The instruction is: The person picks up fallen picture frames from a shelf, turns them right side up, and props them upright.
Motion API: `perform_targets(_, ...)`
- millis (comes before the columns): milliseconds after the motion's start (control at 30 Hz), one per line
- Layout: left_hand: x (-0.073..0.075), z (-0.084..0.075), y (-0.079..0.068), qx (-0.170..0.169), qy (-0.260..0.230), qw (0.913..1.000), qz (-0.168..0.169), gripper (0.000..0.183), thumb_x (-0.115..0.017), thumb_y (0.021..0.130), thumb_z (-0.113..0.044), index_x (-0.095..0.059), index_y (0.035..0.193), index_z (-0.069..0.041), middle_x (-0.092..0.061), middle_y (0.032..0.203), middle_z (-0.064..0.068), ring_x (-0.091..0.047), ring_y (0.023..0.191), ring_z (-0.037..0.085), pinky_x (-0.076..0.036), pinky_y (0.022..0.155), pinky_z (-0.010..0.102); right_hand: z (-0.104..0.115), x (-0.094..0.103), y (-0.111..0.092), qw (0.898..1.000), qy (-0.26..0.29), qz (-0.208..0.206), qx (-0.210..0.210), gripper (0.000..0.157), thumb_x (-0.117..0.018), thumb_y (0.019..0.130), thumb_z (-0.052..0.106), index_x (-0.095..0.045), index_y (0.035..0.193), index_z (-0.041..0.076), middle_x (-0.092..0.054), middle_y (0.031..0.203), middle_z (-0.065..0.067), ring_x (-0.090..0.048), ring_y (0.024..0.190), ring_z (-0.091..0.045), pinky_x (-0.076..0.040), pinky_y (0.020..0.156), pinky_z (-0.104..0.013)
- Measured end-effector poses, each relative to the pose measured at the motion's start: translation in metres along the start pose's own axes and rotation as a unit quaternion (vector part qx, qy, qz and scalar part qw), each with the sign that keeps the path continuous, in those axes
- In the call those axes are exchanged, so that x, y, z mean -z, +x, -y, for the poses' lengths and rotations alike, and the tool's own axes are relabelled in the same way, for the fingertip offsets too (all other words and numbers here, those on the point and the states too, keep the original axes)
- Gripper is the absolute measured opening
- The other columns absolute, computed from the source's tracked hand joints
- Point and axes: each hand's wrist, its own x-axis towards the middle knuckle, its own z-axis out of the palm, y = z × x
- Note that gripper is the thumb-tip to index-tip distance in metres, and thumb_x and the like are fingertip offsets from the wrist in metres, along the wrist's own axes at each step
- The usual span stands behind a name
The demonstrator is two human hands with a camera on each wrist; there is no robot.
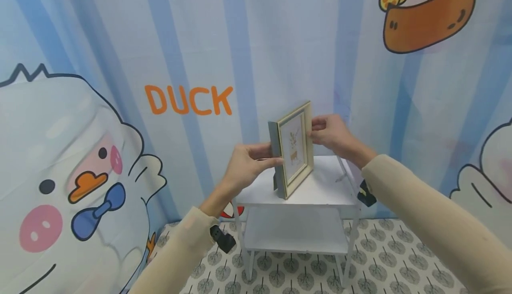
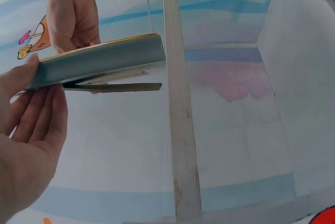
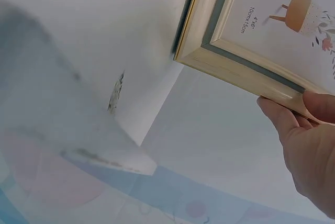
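Note:
A picture frame with a cream and gold rim stands upright, turned at an angle, over the white shelf's top. My left hand grips its left side, thumb on the front and fingers behind. On the far side, my right hand pinches the other edge between thumb and fingers. The left wrist view shows the frame's grey-blue side and a thin support leg tilted out from its back. A printed stool and flowers appear in the right wrist view. Whether the frame's bottom touches the shelf, I cannot tell.
The small white shelf has a lower board and thin legs on a tree-patterned floor. Behind it hangs a striped blue curtain with duck drawings. Small dark devices sit at both wrists.

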Motion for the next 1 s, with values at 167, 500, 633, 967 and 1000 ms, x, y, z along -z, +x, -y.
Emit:
perform_targets(167,-0.007,-0.003,0.001,0.003,0.003,0.9998,-0.018,0.034,-0.089,0.085,-0.024,-0.081,0.118,-0.021,-0.082,0.114,0.002,-0.078,0.107,0.018,-0.064,0.093,0.04,0.003,-0.004,0.002,1.0,-0.004,-0.003,0.01,0.048,-0.056,0.104,-0.001,-0.046,0.151,-0.01,-0.055,0.151,-0.031,-0.056,0.14,-0.045,-0.05,0.117,-0.051)
perform_targets(500,-0.017,-0.001,-0.002,-0.021,0.011,0.9988,-0.043,0.03,-0.092,0.083,-0.02,-0.081,0.11,-0.016,-0.082,0.107,0.004,-0.079,0.095,0.016,-0.065,0.084,0.035,-0.001,-0.014,0.008,0.998,-0.008,0.009,0.062,0.046,-0.057,0.103,-0.001,-0.05,0.147,-0.012,-0.06,0.145,-0.033,-0.059,0.138,-0.046,-0.049,0.116,-0.056)
perform_targets(633,-0.02,-0.003,-0.002,-0.028,0.026,0.998,-0.051,0.029,-0.092,0.082,-0.022,-0.08,0.108,-0.016,-0.082,0.105,0.004,-0.079,0.092,0.014,-0.065,0.082,0.032,-0.004,-0.016,0.011,0.996,-0.005,0.017,0.087,0.045,-0.055,0.103,-0.001,-0.051,0.146,-0.013,-0.061,0.143,-0.034,-0.06,0.136,-0.046,-0.049,0.116,-0.056)
perform_targets(967,-0.03,-0.007,0.0,-0.041,0.027,0.9971,-0.058,0.027,-0.093,0.082,-0.023,-0.08,0.104,-0.015,-0.081,0.102,0.004,-0.079,0.091,0.014,-0.065,0.082,0.029,-0.004,-0.02,0.017,0.996,0.001,0.012,0.088,0.047,-0.049,0.102,-0.006,-0.049,0.147,-0.014,-0.059,0.144,-0.035,-0.059,0.138,-0.046,-0.049,0.117,-0.055)
perform_targets(1000,-0.031,-0.008,0.0,-0.041,0.026,0.9971,-0.059,0.027,-0.092,0.082,-0.023,-0.08,0.104,-0.015,-0.081,0.102,0.004,-0.079,0.09,0.014,-0.065,0.082,0.029,-0.004,-0.02,0.017,0.996,-0.001,0.013,0.087,0.047,-0.049,0.102,-0.006,-0.049,0.148,-0.014,-0.059,0.144,-0.035,-0.058,0.138,-0.046,-0.048,0.117,-0.055)
